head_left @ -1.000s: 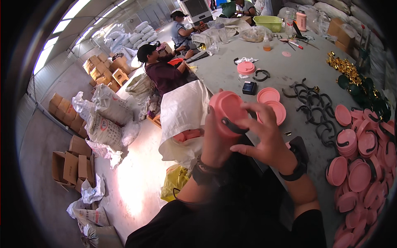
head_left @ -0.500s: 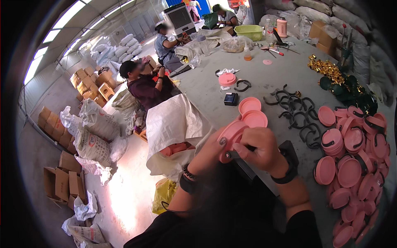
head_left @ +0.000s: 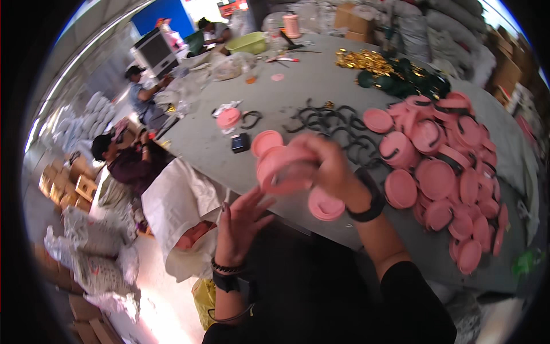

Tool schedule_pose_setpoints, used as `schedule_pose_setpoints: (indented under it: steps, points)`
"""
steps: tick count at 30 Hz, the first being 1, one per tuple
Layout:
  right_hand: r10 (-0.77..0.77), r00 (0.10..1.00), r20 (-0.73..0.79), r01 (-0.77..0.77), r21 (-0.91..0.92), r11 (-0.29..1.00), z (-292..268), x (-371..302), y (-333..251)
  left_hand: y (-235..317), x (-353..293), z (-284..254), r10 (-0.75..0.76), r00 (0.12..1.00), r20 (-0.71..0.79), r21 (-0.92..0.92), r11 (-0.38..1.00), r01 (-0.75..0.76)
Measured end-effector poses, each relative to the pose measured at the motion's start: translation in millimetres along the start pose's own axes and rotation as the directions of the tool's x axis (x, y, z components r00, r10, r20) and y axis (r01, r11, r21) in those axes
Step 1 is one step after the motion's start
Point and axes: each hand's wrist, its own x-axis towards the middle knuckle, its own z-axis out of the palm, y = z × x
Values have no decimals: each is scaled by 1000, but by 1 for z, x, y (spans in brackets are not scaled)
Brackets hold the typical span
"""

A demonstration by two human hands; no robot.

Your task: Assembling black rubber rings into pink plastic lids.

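Note:
My right hand [head_left: 335, 169] grips a round pink lid [head_left: 291, 175], smeared by motion, with a dark part along its near side. Below and to the left, my left hand [head_left: 243, 226] is open with its fingers spread, apart from the lid. Behind the held lid, another pink lid [head_left: 266, 140] lies on the table. Beside my right wrist, near the table's front edge, sits one more pink lid [head_left: 326, 207]. Several black curved handles [head_left: 338, 123] are spread beyond my right hand. A large heap of pink lids with black handles [head_left: 435, 178] covers the table's right side.
A small dark box [head_left: 239, 143] stands left of the lids. Gold pieces [head_left: 366, 61] and dark green discs [head_left: 404, 80] are heaped at the far right of the grey table [head_left: 321, 69]. A white sack [head_left: 180, 198] with pink pieces stands at left. Other people sit along the far-left side.
My left hand has let go of the pink lid and opened. My right hand now carries that lid. The view has swung to the right, and the lid by the front edge has come into sight.

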Motion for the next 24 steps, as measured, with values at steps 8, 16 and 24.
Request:
schedule_pose_setpoints:
  steps: [8, 16, 24]
  points:
    - [-594, 503, -627, -192, -752, 631, -228, -35, -33, -24, -54, -66, -64, 960, -272, 271, 952, 141]
    - [132, 854, -504, -521, -826, 215, -280, -100, -4, -35, -91, -100, -24, 906, -423, 333, 926, 179]
    - [211, 948, -237, -317, -715, 623, -154, -62, 26, -50, -70, -83, -28, 953, -301, 370, 918, 144]
